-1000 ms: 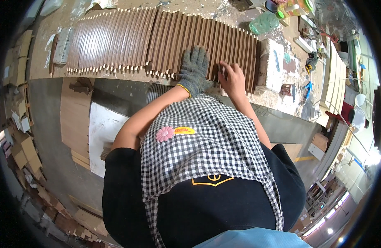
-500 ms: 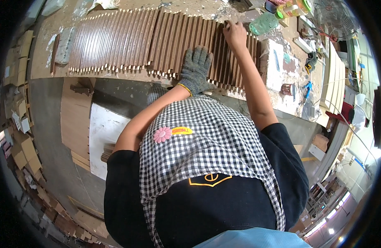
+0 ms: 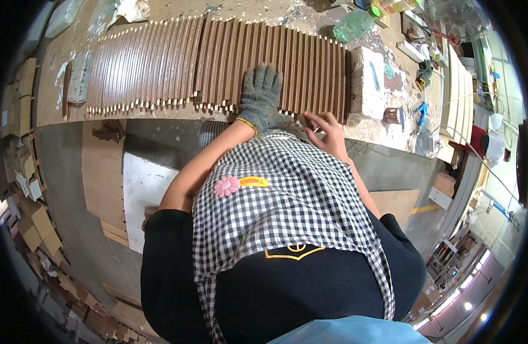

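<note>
Many narrow brown wooden strips (image 3: 143,66) lie side by side across the workbench, their pale ends showing at the near and far edges. My left hand (image 3: 262,94), in a grey knit glove with a yellow cuff, rests flat on them right of the middle, fingers stretched. Bare, my right hand (image 3: 328,133) is at the near ends of the right-hand strips (image 3: 318,74). Its fingers are loosely bent, with the thumb apart from the index finger, and I see nothing held between them. Whether the fingertips touch the strip ends is hard to tell.
Right of the strips stands a paint-spattered white block (image 3: 364,86), with a brown-stained cup (image 3: 393,116) and a blue tool (image 3: 421,112) beyond it. A green plastic bottle (image 3: 354,26) lies at the back. Another pale block (image 3: 80,77) sits at the left end.
My right hand has come from the far ends of the strips to their near ends. The right-hand strips now lie more evenly spaced. My left hand stays flat on them.
</note>
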Available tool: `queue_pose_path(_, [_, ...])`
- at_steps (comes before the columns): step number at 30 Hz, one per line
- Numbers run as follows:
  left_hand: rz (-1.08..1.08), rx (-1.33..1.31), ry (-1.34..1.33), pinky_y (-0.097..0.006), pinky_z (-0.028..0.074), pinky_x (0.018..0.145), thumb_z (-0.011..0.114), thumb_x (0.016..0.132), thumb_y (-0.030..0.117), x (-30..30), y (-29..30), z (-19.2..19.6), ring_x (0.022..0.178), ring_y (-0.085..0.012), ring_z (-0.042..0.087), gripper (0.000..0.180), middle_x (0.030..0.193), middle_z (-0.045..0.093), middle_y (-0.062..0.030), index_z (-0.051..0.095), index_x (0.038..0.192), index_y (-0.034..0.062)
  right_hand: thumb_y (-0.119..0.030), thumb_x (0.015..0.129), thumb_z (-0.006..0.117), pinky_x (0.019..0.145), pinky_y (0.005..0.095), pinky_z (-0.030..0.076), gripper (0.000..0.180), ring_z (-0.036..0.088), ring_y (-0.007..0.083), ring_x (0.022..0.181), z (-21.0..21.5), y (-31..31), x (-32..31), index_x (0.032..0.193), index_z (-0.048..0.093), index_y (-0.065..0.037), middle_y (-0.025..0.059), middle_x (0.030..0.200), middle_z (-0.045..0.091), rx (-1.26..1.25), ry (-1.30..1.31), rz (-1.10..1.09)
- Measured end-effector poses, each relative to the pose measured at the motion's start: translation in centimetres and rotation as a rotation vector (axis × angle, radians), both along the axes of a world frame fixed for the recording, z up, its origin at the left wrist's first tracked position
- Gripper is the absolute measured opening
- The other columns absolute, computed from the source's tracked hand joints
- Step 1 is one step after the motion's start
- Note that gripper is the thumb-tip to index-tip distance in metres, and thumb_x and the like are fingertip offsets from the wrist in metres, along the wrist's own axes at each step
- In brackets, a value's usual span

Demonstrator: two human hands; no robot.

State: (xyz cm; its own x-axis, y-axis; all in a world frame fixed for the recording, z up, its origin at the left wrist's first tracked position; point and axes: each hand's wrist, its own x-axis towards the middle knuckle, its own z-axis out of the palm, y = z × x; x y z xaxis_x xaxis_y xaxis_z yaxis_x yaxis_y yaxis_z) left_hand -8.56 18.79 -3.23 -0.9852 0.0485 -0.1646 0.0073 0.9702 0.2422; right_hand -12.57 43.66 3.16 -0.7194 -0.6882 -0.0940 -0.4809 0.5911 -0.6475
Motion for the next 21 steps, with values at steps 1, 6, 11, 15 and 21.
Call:
queue_pose_path(1, [0.003, -0.002, 0.001, -0.062, -0.01, 0.124, 0.042, 0.076, 0.095, -0.1, 0.3, -0.9, 0.158, -0.0438, -0.005, 0.134, 0.17, -0.001, -0.0261, 0.007, 0.163, 0.0, -0.015, 0.088, 0.077, 0.076, 0.0376, 0.054, 0.047, 0.061, 0.0262, 0.084, 0.3, -0.6, -0.3, 0.134, 0.068, -0.018, 0.012, 0.099, 0.059, -0.002, 0.001, 0.003])
queue_pose_path(6, [-0.046, -0.208, -0.154, -0.06, -0.009, 0.124, 0.043, 0.082, 0.088, -1.7, 2.0, 0.8, 0.158, -0.0431, -0.005, 0.126, 0.17, 0.002, -0.0256, 0.009, 0.162, -0.0028, -0.017, 0.09, 0.075, 0.082, 0.0399, 0.052, 0.045, 0.059, 0.0287, 0.094, -1.9, -3.9, -1.5, 0.134, 0.066, -0.014, 0.0121, 0.102, 0.057, 0.122, 0.25, -0.048])
queue_pose_path(11, [-0.029, -0.177, -0.125, -0.06, -0.009, 0.125, 0.045, 0.083, 0.086, -1.3, 1.8, 0.3, 0.158, -0.0421, -0.006, 0.126, 0.17, 0.0, -0.0257, 0.007, 0.162, -0.0034, -0.023, 0.094, 0.07, 0.087, 0.0412, 0.054, 0.043, 0.058, 0.035, 0.101, -5.7, -8.7, -7.5, 0.136, 0.063, -0.012, 0.0177, 0.111, 0.057, 0.27, 0.468, -0.101])
queue_pose_path(15, [-0.025, 0.001, -0.075, -0.058, -0.007, 0.125, 0.043, 0.077, 0.095, -1.6, 1.7, 0.6, 0.158, -0.0426, -0.005, 0.136, 0.169, 0.0, -0.0278, 0.007, 0.161, -0.0054, -0.028, 0.094, 0.071, 0.085, 0.0461, 0.053, 0.043, 0.061, 0.0374, 0.1, -9.3, -12.3, -16.3, 0.134, 0.065, -0.013, 0.0202, 0.111, 0.06, 0.18, 0.616, -0.211])
queue_pose_path(21, [-0.065, 0.045, -0.047, -0.06, -0.009, 0.125, 0.046, 0.074, 0.095, -1.2, 1.4, 0.6, 0.157, -0.0434, -0.007, 0.137, 0.17, 0.0, -0.028, 0.007, 0.162, -0.0027, -0.029, 0.09, 0.075, 0.082, 0.047, 0.054, 0.037, 0.065, 0.0371, 0.091, -8.5, -14.1, -20.0, 0.123, 0.074, -0.014, 0.0207, 0.104, 0.063, 0.121, 0.538, -0.312])
